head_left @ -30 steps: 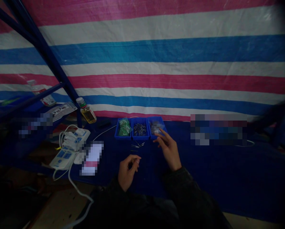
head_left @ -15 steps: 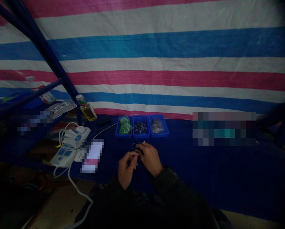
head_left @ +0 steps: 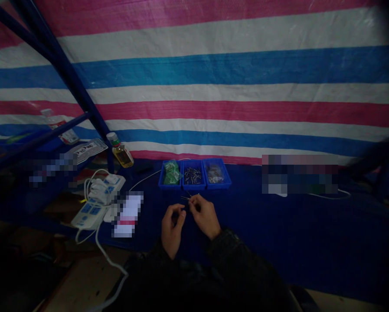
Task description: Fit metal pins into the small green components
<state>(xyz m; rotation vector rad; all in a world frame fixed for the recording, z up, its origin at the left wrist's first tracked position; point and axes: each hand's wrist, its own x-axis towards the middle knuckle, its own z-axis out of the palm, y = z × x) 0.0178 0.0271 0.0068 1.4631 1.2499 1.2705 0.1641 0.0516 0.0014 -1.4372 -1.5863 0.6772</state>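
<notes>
**Thin metal pins pinched in right hand, centre of frame.**
Right fingers narrowly closed on the pins; left hand curled just beside, any hold hidden. Three blue trays sit just above; power strip well left; blue cloth spreads open rightward.

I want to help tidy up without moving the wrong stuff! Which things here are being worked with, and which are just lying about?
Looks worked with:
right hand, pinching thin metal pins
left hand, close beside it
three blue trays

Looks just lying about:
white power strip
small bottle of amber liquid
clear plastic bottle
white cable
</notes>
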